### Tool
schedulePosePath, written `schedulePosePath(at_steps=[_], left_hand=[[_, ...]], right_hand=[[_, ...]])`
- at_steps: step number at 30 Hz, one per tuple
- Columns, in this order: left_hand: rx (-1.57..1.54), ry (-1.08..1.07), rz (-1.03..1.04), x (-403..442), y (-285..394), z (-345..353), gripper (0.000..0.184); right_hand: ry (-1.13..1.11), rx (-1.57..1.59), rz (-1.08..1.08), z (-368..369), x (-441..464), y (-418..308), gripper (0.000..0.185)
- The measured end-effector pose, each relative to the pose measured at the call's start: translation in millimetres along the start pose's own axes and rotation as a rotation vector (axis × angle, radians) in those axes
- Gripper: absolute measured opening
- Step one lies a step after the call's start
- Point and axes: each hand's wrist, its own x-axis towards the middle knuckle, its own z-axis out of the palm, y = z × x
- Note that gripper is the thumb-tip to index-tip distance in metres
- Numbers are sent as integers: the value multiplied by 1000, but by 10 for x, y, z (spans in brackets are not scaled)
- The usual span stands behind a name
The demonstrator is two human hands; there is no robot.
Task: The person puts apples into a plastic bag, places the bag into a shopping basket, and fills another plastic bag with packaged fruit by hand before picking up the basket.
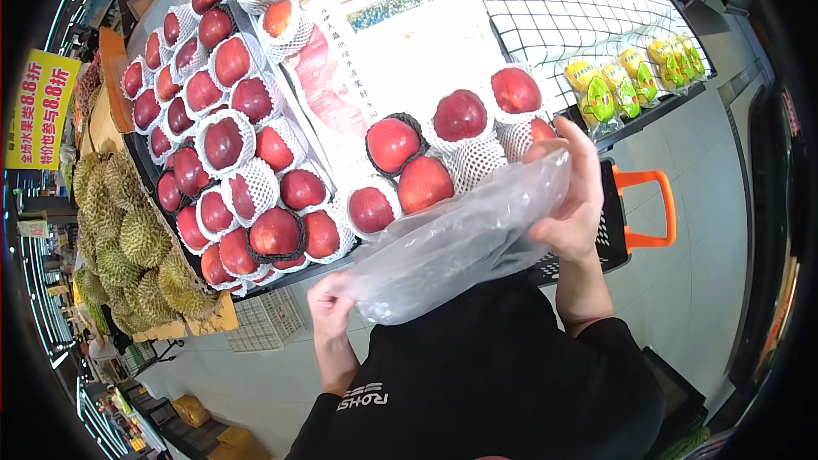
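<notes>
A clear plastic bag (452, 247) stretches between my two hands, in front of my black top. My left hand (332, 305) pinches the bag's left end, its fingers closed on the plastic. At the bag's right end is my right hand (573, 200), thumb and fingers spread around the plastic and gripping its edge. Just beyond the bag lie red apples, among them one in a dark foam net (394, 145), one in white foam (460, 115) and one near my right fingers (515, 90). The bag's lower part overlaps my top.
Many netted apples (223, 143) fill the stand's left side. Durians (145, 238) are piled farther left, by a yellow sign (41, 109). Bagged yellow fruit (596, 89) lies at the right edge. A black basket with an orange handle (673, 209) is beside my right arm.
</notes>
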Motion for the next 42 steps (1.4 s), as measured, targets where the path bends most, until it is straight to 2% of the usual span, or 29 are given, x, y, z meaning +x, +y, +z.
schedulePosePath(at_steps=[1, 2, 4, 5, 6, 8, 9, 10, 11, 12, 14, 15, 18, 19, 20, 22, 23, 24, 27, 28, 30, 31, 32, 34, 36, 38, 39, 41, 42], left_hand=[[-89, 42, 44, 109, 100, -6, 27], [-64, 206, 20, 199, 192, 58, 31], [-322, 272, 178, 427, 396, 304, 31], [-324, 279, 187, 532, 465, 372, 31], [-421, 284, 168, 632, 519, 433, 34], [-520, 292, 156, 815, 519, 465, 37], [-455, 262, 199, 902, 466, 396, 40], [-390, 233, 238, 957, 413, 339, 42], [-316, 356, 134, 984, 371, 324, 73], [-316, 359, 136, 1049, 428, 407, 73], [-220, 213, 250, 1204, 601, 615, 114], [-174, 105, 190, 1264, 603, 565, 142], [-108, 105, 144, 1439, 568, 645, 138], [-75, 122, 176, 1504, 543, 650, 114], [-73, 131, 187, 1572, 537, 625, 114], [189, 239, 11, 1719, 596, 611, 87], [279, 335, 166, 1834, 589, 675, 68], [276, 349, 172, 1965, 592, 650, 68], [608, 496, 384, 2332, 682, 521, 49], [610, 501, 385, 2443, 698, 470, 49], [796, 595, 187, 2684, 691, 389, 49], [741, 535, 283, 2789, 688, 409, 55], [743, 523, 274, 2873, 630, 386, 55], [1130, 575, 408, 3016, 518, 338, 56], [1147, 588, 397, 2953, 446, 471, 60], [1149, 688, 561, 2867, 363, 641, 58], [1048, 610, 537, 2815, 364, 756, 56], [1133, 281, 514, 2788, 230, 859, 54], [1134, 290, 501, 2793, 137, 877, 54]], right_hand=[[-30, -12, 199, 11, 116, -68, 135], [-134, 12, 211, -46, 198, 15, 135], [-353, -41, 340, -169, 301, 168, 133], [-471, -30, 455, -218, 326, 224, 109], [-482, -32, 451, -258, 331, 300, 109], [-597, -276, 470, -325, 336, 419, 64], [-603, -275, 468, -357, 356, 421, 64], [-530, -277, 469, -400, 368, 420, 47], [-458, -280, 470, -439, 400, 421, 31], [-462, -280, 469, -447, 464, 396, 31], [-231, -216, 549, -441, 633, 318, 26], [-213, -256, 478, -475, 724, 381, 27], [-183, -280, 367, -495, 1079, 477, 27], [-201, -256, 360, -478, 1222, 467, 25], [-213, -253, 352, -479, 1350, 464, 25], [-357, -325, 356, -507, 1573, 456, 22], [-409, -350, 346, -546, 1668, 500, 23], [-424, -351, 342, -547, 1753, 498, 23], [-473, -220, 427, -561, 2002, 563, 29], [-478, -218, 426, -569, 2078, 655, 29], [-372, -186, 478, -622, 2214, 891, 29], [-374, -246, 478, -667, 2272, 1026, 35], [-363, -244, 487, -706, 2304, 1155, 35], [-400, -739, 453, -677, 2352, 1333, 48], [-375, -780, 371, -616, 2327, 1447, 56], [-360, -822, 295, -563, 2290, 1500, 64], [-342, -888, 250, -534, 2272, 1518, 64], [-341, -952, 211, -492, 2263, 1551, 65], [-327, -977, 173, -479, 2268, 1549, 67]])
